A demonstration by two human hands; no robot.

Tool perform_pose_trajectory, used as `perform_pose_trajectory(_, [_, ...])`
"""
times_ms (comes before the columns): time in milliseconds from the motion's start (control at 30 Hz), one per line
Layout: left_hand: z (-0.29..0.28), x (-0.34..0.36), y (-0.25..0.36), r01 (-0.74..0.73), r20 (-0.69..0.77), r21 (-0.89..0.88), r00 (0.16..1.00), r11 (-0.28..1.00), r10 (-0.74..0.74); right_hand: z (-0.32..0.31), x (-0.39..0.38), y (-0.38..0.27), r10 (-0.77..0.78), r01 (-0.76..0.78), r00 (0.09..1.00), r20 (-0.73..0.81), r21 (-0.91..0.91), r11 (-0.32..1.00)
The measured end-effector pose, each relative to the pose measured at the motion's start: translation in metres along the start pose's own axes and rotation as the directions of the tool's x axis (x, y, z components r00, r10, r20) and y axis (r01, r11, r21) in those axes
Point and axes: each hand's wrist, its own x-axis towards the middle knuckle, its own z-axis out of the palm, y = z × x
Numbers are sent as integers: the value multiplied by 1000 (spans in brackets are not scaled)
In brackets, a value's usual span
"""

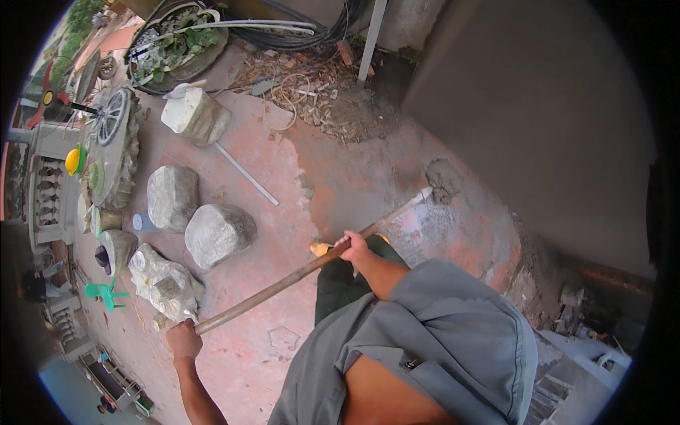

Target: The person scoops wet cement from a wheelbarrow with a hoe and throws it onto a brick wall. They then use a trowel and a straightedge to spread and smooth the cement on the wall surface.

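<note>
While left hand [184,340] and right hand [352,246] wrap fingers round a pole [273,287], working the grey clump [444,180] near the wall-side floor [287,237] edge seems current; next needs steady guidance.

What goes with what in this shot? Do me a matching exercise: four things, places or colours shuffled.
Column one
1. Left hand
2. Right hand
3. Small chair
4. Thin straight rod on the ground

Column two
A. Green
B. Gripping the wooden pole partway along
C. Whitish
D. Gripping the pole at one end

Pairs: 1-D, 2-B, 3-A, 4-C
</note>
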Motion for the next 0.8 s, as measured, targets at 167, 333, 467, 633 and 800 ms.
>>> perform_pose_trajectory(167, [-1, 36, -33, -15, 62, 30, 998, 999, 13, 35, 26, 27, -19, 18, 996, -82, -10, 1000])
perform_pose_trajectory(333, [-18, 73, -46, -46, 130, -2, 990, 999, 46, 66, 52, 32, 5, -8, 988, -155, -20, 1000])
perform_pose_trajectory(467, [-56, 114, -41, -72, 169, -23, 983, 997, 75, 95, 71, 22, -45, 39, 969, -241, -28, 999])
perform_pose_trajectory(633, [-140, 185, -11, -206, 183, -2, 962, 979, 203, 144, 100, -10, -143, 135, 972, -186, -51, 989])
perform_pose_trajectory(800, [-241, 263, 37, -344, 202, -32, 917, 939, 343, 203, 114, -69, -204, 189, 944, -259, -81, 979])
